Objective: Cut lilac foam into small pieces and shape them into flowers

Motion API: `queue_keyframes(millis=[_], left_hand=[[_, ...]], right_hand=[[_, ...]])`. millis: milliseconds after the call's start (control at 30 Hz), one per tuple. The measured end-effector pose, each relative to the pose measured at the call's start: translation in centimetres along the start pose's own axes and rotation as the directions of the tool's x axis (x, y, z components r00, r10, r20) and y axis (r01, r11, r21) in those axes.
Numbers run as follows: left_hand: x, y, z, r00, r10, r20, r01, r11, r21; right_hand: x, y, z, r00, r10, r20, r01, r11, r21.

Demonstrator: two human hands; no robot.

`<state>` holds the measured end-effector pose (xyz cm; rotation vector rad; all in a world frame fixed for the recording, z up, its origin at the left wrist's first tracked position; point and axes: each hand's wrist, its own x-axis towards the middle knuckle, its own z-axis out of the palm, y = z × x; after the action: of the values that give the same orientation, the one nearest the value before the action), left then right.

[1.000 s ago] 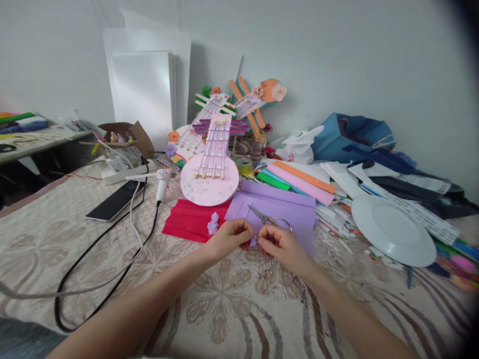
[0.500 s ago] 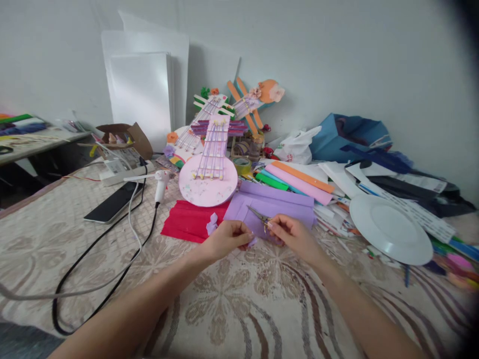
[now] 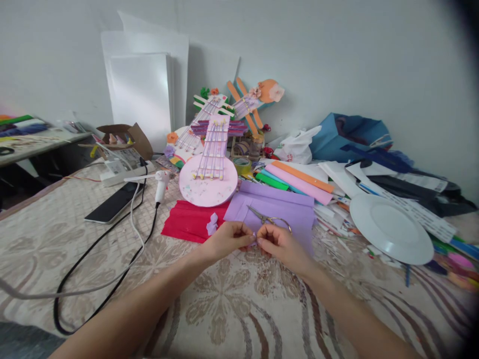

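Note:
Between the fingertips of both hands is a small piece of purple paper (image 3: 254, 240), mostly covered by the fingers. My left hand (image 3: 231, 237) pinches it from one side and my right hand (image 3: 279, 244) pinches it from the other. Just beyond my right hand, a pair of scissors (image 3: 264, 217) lies on a purple paper sheet (image 3: 292, 208). A purple paper flower piece (image 3: 212, 224) rests on a red crepe paper sheet (image 3: 183, 222), left of my hands. Behind them stands a pink paper guitar (image 3: 208, 184) with purple strings.
To the left are a white glue gun (image 3: 161, 187), a black phone (image 3: 112, 203) and looping cables (image 3: 140, 267). Coloured paper rolls (image 3: 299, 183), paper scraps and a white plate (image 3: 391, 229) lie to the right. A blue bag (image 3: 333, 139) sits at the back.
My right hand has let go of the scissors, which now lie on the purple sheet. It has moved left to meet my left hand at the small purple paper.

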<state>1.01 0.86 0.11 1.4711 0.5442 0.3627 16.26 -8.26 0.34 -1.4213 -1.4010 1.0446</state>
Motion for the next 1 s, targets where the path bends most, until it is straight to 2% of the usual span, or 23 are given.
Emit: queue_keyframes(millis=[100, 167, 233, 300, 367, 433, 600, 767, 833, 900, 1000], left_hand=[[0.0, -0.1, -0.1, 0.999, -0.052, 0.007, 0.052, 0.998, -0.037], [0.0, -0.1, -0.1, 0.997, -0.071, 0.003, 0.072, 0.996, -0.052], [0.0, 0.1, -0.1, 0.996, -0.086, -0.002, 0.086, 0.994, -0.065], [-0.1, 0.4, 0.0, 0.995, -0.097, -0.008, 0.096, 0.992, -0.077], [-0.2, 0.6, 0.0, 0.994, -0.107, -0.013, 0.105, 0.99, -0.091], [-0.2, 0.8, 0.1, 0.993, -0.115, -0.017, 0.112, 0.989, -0.099], [-0.2, 0.7, 0.0, 0.993, -0.112, -0.021, 0.109, 0.986, -0.125], [-0.1, 0.8, -0.6, 0.995, -0.095, -0.021, 0.091, 0.983, -0.156], [-0.1, 1.1, -0.8, 0.995, -0.093, -0.029, 0.087, 0.981, -0.171], [-0.1, 1.3, -1.1, 0.995, -0.092, -0.036, 0.084, 0.98, -0.18], [-0.2, 1.5, -1.3, 0.996, -0.078, -0.036, 0.07, 0.981, -0.183]], right_hand=[[0.0, -0.4, -0.5, 1.0, -0.02, -0.003, 0.02, 0.997, -0.081], [0.1, -0.5, -1.4, 0.997, -0.056, -0.053, 0.041, 0.967, -0.253], [0.2, -0.1, -2.6, 0.978, -0.115, -0.174, 0.008, 0.853, -0.522], [0.4, 0.6, -3.7, 0.945, -0.147, -0.291, -0.109, 0.699, -0.707], [0.6, 1.5, -4.3, 0.942, -0.143, -0.305, -0.157, 0.616, -0.772], [0.8, 2.2, -4.3, 0.944, -0.141, -0.298, -0.157, 0.603, -0.782], [1.0, 2.7, -4.0, 0.943, -0.15, -0.298, -0.136, 0.645, -0.752], [0.8, 1.8, -3.4, 0.951, -0.137, -0.276, -0.078, 0.759, -0.646], [0.6, 1.0, -2.6, 0.97, -0.124, -0.21, -0.01, 0.84, -0.543], [0.3, 0.2, -1.6, 0.991, -0.091, -0.101, 0.063, 0.965, -0.256], [-0.1, -0.7, -0.1, 0.997, -0.08, -0.009, 0.08, 0.997, 0.019]])
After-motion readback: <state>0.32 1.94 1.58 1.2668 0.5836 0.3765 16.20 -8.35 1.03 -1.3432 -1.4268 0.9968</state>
